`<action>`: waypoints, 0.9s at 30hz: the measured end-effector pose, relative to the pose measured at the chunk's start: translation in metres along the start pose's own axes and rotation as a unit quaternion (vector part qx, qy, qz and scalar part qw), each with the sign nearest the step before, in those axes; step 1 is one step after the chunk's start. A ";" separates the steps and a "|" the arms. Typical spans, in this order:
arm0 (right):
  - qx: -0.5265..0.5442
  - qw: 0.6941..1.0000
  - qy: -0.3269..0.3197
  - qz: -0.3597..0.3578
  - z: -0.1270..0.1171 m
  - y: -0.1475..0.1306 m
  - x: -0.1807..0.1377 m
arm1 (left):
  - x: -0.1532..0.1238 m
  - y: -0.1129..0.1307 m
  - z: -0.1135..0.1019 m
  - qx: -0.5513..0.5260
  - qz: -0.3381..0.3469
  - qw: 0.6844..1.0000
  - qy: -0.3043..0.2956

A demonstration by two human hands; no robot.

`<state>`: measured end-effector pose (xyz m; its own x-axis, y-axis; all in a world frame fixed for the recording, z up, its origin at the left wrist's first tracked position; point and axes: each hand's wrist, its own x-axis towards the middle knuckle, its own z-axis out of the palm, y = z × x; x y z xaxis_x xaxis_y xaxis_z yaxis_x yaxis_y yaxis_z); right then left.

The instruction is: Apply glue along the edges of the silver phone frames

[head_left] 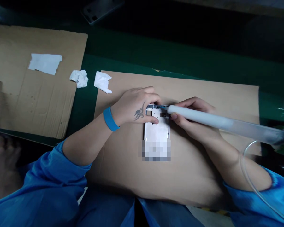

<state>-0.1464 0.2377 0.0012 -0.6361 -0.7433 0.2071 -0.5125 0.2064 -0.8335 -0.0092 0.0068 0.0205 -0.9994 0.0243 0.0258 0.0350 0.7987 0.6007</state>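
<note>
A silvery phone frame (157, 132) lies flat on the cardboard sheet in front of me, its lower end pixelated. My left hand (142, 105) grips its upper left part, thumb on the face and fingers curled over the top edge. My right hand (194, 115) holds a large translucent dispensing syringe (203, 118) with white filling near the tip end. The syringe slants down to the left, and its bluish needle meets the upper part of the frame. Whether anything flows from the tip is too small to tell.
Under the frame is a cardboard sheet (125, 170) on a green table (132, 53). White paper scraps (103, 82) lie to the left, near another cardboard piece (47, 107). A clear air tube (245, 167) loops by my right forearm. Another person's hand (4, 157) shows at far left.
</note>
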 end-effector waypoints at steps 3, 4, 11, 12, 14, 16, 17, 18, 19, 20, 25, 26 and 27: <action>0.000 1.000 0.004 0.006 0.002 0.000 0.000 | 0.000 0.000 -0.001 -0.001 -0.002 1.000 -0.001; 0.001 1.000 0.006 0.007 0.002 -0.001 -0.001 | 0.000 0.000 -0.001 -0.001 -0.005 1.000 -0.001; 0.008 1.000 0.006 0.014 0.004 -0.003 0.000 | -0.001 -0.001 0.000 -0.003 -0.005 1.000 0.001; 0.013 1.000 -0.002 0.013 0.004 -0.003 0.000 | -0.002 -0.001 0.000 -0.002 -0.005 1.000 0.002; 0.025 0.999 -0.017 0.011 0.003 -0.004 0.001 | -0.002 -0.001 -0.001 -0.001 -0.005 1.000 0.000; 0.035 0.999 -0.029 0.014 0.002 -0.005 0.002 | -0.002 0.000 -0.002 -0.001 -0.008 1.000 -0.004; 0.039 0.998 -0.036 0.018 0.002 -0.006 0.002 | -0.002 0.000 -0.002 -0.001 -0.010 1.000 -0.006; 0.042 0.998 -0.043 0.023 0.001 -0.007 0.003 | -0.002 0.000 -0.003 -0.002 -0.011 1.000 -0.008; 0.046 0.997 -0.050 0.027 0.001 -0.008 0.003 | -0.002 0.000 -0.003 -0.004 -0.013 1.000 -0.010; 0.049 0.997 -0.056 0.030 0.002 -0.009 0.003 | -0.002 0.000 -0.003 -0.005 -0.013 1.000 -0.013; 0.041 0.997 -0.037 0.049 0.002 -0.011 0.003 | -0.002 -0.001 -0.004 -0.018 -0.004 1.000 -0.014; 0.039 0.997 -0.033 0.053 0.002 -0.011 0.004 | -0.002 -0.002 -0.005 -0.018 -0.004 1.000 -0.015; 0.039 0.997 -0.031 0.057 0.002 -0.011 0.004 | -0.002 -0.002 -0.005 -0.015 -0.006 1.000 -0.016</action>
<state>-0.1419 0.2311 0.0102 -0.6488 -0.7569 0.0792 -0.3920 0.2433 -0.8872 -0.0069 0.0023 0.0232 -0.9994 0.0351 -0.0067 0.0232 0.7803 0.6250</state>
